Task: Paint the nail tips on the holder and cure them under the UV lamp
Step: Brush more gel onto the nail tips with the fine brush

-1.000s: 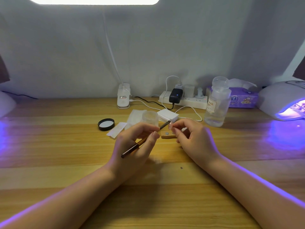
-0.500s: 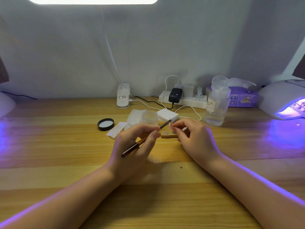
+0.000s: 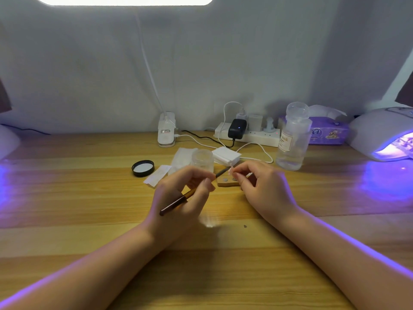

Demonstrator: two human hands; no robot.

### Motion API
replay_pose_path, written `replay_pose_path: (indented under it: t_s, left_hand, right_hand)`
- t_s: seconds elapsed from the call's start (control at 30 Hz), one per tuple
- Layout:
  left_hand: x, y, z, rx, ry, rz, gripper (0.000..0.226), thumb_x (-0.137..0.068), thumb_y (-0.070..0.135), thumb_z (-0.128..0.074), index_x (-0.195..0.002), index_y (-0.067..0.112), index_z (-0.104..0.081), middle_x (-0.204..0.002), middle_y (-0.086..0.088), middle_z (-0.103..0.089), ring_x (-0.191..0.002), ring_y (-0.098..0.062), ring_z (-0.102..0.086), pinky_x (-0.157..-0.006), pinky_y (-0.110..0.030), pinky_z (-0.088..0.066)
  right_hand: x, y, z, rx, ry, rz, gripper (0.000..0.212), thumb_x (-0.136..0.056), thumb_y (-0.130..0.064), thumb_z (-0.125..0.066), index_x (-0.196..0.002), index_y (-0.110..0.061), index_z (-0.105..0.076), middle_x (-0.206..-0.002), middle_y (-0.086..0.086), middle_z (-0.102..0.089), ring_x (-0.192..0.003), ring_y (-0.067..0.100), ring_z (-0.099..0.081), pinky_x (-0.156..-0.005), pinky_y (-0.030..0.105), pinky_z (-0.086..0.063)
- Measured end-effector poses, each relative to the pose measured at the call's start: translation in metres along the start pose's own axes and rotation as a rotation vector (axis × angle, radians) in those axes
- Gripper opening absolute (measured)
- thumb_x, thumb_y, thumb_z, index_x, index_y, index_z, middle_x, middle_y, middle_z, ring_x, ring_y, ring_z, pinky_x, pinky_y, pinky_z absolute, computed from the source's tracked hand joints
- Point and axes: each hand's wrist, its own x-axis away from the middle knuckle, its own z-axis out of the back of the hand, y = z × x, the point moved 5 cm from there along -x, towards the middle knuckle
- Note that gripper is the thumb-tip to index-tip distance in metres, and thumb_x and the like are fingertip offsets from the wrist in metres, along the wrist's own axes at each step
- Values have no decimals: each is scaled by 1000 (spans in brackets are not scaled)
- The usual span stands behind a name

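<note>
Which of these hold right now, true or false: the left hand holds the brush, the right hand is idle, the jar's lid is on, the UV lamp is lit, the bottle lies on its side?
1. The left hand holds the brush. True.
2. The right hand is idle. False: it pinches a nail tip at the brush's end.
3. The jar has its lid on. False: the black lid lies on the table, left of it.
4. The UV lamp is lit. True.
5. The bottle lies on its side. False: it stands upright.

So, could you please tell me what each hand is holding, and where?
Left hand grips the brush mid-handle. Right hand pinches a nail tip at its fingertips.
</note>
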Motion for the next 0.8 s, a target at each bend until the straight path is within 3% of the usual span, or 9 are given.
replay_pose_path:
  t_s: [0.1, 0.27, 0.5, 0.6, 0.8]
  left_hand:
    - [0, -1, -1, -35, -1, -3, 14, -89, 10, -64, -99, 5, -72, -85, 0, -72, -82, -4, -66, -73, -12, -46]
    - [1, -2, -2, 31, -37, 38, 20, -87, 22, -62, -99, 9, -73, -86, -2, -74, -81, -15, -70, -72, -27, -55]
    - [2, -7, 0, 41, -11, 84, 18, -83, 27, -57, -86, 16, -71, -77, 6, -70, -72, -14, -68, -67, -19, -51]
    - [1, -7, 0, 41, 13, 31, 12, -88, 19, -57, -92, 17, -69, -82, 10, -70, -76, -9, -68, -70, -12, -47]
    - [1, -7, -2, 21, 0, -14, 12, -92, 15, -63, -100, 13, -71, -86, 6, -72, -84, -6, -66, -75, -13, -47]
  right_hand:
    - [0, 0, -1, 10, 4, 12, 10, -86, -13, -69, -96, -15, -73, -90, -5, -69, -79, 7, -59, -70, 23, -50]
    - [0, 0, -1, 41, 4, 10, 11, -85, -12, -70, -96, -15, -72, -87, -3, -69, -76, 8, -59, -68, 21, -50]
    - [0, 2, 0, -20, 5, -16, 9, -86, -13, -69, -94, -14, -73, -85, -4, -70, -75, 9, -61, -67, 28, -51]
    - [0, 2, 0, -41, 5, -28, 9, -86, -12, -69, -94, -15, -73, -84, -5, -70, -73, 7, -61, -66, 23, -50]
    - [0, -2, 0, -49, -9, 7, 10, -86, -8, -68, -93, -15, -72, -80, -13, -63, -72, -1, -56, -66, 10, -42]
